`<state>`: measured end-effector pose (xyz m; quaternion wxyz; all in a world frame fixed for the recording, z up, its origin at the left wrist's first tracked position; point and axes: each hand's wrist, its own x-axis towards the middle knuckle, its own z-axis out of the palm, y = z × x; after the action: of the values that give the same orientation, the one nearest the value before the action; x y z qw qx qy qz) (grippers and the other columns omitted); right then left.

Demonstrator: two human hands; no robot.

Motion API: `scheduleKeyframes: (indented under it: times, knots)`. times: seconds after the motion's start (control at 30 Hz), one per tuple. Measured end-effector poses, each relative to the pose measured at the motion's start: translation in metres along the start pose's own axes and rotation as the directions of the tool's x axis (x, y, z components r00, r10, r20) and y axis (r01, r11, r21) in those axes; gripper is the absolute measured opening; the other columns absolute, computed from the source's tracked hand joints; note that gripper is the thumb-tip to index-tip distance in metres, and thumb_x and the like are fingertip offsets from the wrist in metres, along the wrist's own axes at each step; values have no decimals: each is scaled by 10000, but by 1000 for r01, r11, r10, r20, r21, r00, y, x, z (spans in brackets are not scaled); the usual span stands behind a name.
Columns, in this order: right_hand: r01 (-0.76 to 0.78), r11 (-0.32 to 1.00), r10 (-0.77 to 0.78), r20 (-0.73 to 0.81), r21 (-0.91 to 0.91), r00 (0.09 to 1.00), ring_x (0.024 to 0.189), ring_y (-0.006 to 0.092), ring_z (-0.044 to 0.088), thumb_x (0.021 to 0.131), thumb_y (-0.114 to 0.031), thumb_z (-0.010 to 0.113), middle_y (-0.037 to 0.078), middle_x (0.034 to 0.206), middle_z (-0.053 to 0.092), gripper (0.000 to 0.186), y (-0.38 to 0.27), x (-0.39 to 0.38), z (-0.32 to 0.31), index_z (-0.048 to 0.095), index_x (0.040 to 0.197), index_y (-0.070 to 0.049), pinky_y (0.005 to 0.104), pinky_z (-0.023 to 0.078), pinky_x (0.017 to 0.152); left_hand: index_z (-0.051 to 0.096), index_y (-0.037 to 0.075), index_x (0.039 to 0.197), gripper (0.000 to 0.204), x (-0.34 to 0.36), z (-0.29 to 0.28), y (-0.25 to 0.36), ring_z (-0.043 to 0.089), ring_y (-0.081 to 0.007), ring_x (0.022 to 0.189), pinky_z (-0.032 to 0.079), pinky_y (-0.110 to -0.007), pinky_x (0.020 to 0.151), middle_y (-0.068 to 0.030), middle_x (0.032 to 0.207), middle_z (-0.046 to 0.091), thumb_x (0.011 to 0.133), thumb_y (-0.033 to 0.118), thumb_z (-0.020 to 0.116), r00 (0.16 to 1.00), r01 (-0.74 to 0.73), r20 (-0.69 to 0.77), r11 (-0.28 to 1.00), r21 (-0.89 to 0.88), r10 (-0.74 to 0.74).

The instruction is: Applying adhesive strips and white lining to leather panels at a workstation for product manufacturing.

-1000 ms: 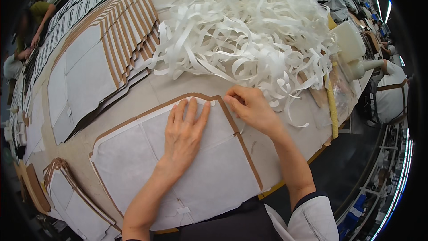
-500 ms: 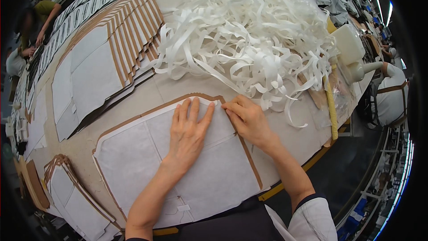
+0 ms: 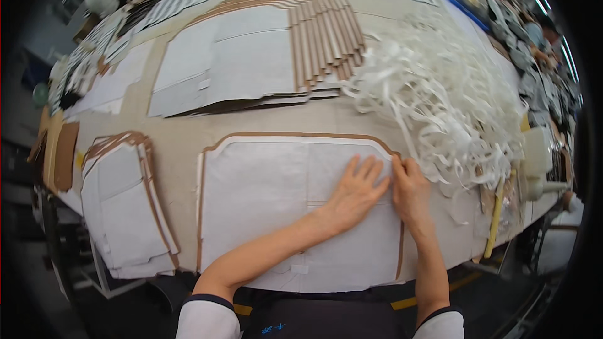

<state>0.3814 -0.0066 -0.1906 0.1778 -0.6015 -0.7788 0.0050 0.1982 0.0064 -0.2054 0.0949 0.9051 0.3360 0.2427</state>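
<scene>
A large pale grey panel [image 3: 264, 213] with a brown edge lies flat before me on the table. A white tape [image 3: 282, 140] runs along the inside of its far edge and round to the far right corner. My left hand [image 3: 357, 193] lies spread on the panel just inside that corner, fingers flat and apart. At the corner itself, my right hand [image 3: 410, 191] has its fingers closed at the edge, where the white tape meets them. The fingertips partly hide what they grip. Down the panel's right side only the brown edge shows.
A tangled heap of white tape strips [image 3: 440, 100] lies at the right. Beyond are fanned, brown-edged panels [image 3: 251, 56]; a smaller stack [image 3: 122, 194] lies at the left. A yellow rod [image 3: 495, 220] and a whitish container [image 3: 537, 150] stand near the right edge. Other people work around.
The view has shifted, so the panel now appears squarer and the heap farther right. Both hands remain near the far right corner, with the left forearm now slanting more across the panel.
</scene>
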Motion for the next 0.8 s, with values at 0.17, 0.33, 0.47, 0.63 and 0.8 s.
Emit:
scheduleKeyframes:
  times: [0.17, 0.33, 0.47, 0.63, 0.8]
  knots:
    - [6, 1000, -6, 32, -18, 999, 892, 319, 625, 855, -3, 605, 135, 972, 599, 341, -11, 5, -4, 632, 1194, 12, 431, 519, 717, 661, 35, 1177, 336, -73, -77, -20, 579, -359, 1163, 449, -481, 1015, -182, 1222, 609, 846, 91, 676, 941, 236, -189, 944, -233, -281]
    - [62, 998, -62, -134, -5, 989, 885, 318, 602, 859, 7, 644, 137, 953, 598, 234, -46, 24, -18, 661, 1092, 22, 424, 494, 752, 637, 37, 1210, 323, -156, -151, -88, 636, -268, 985, 528, -385, 843, -138, 1137, 634, 916, 159, 691, 511, 628, -459, 680, -378, -727]
    - [258, 926, -225, -148, 274, 963, 892, 316, 592, 811, 59, 667, 131, 952, 597, 236, -95, 56, -1, 658, 1043, 18, 418, 487, 764, 623, 11, 1207, 384, -148, -170, -124, 629, -209, 958, 525, -339, 807, -129, 1109, 645, 896, 207, 735, 449, 696, -333, 558, -452, -829]
    - [360, 867, -329, -148, 343, 933, 893, 313, 591, 756, 77, 669, 128, 972, 593, 275, -115, 77, 35, 650, 1024, 13, 412, 494, 767, 618, 3, 1197, 415, -104, -167, -149, 633, -187, 861, 514, -315, 754, -115, 1001, 676, 865, 213, 753, 536, 821, -10, 525, -224, -844]
    - [412, 849, -395, -121, 330, 911, 929, 318, 580, 669, 98, 657, 137, 1041, 592, 391, -125, 89, 47, 628, 1050, 19, 414, 506, 781, 672, -11, 963, 207, -116, -149, -173, 632, -175, 749, 503, -310, 669, -96, 878, 680, 838, 144, 727, 704, 667, -46, 682, -302, -709]
